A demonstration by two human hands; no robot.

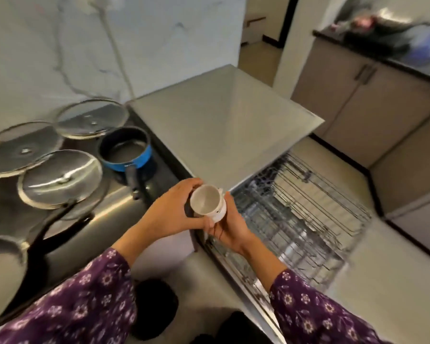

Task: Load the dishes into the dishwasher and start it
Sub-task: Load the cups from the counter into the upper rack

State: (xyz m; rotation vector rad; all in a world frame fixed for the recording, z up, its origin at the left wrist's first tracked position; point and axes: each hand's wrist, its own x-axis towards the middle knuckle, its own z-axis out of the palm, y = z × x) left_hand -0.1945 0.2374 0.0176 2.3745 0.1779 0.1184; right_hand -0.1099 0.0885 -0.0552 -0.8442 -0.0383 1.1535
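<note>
A white cup [207,201] with a dark mark on its side is tilted, its empty mouth facing me. My left hand [170,209] curls round its left side and rim. My right hand [230,225] cups it from below and the right. Both hold it just left of the open dishwasher [236,135], above the pulled-out wire rack [315,209], which looks empty. The open door [236,271] lies low beneath my right forearm.
On the steel counter [102,209] to the left stand a blue saucepan [126,151], three glass lids [60,177] and black-handled pans [3,264]. Beige cabinets [358,100] and a dark countertop stand at the right. Pale floor lies beyond the rack.
</note>
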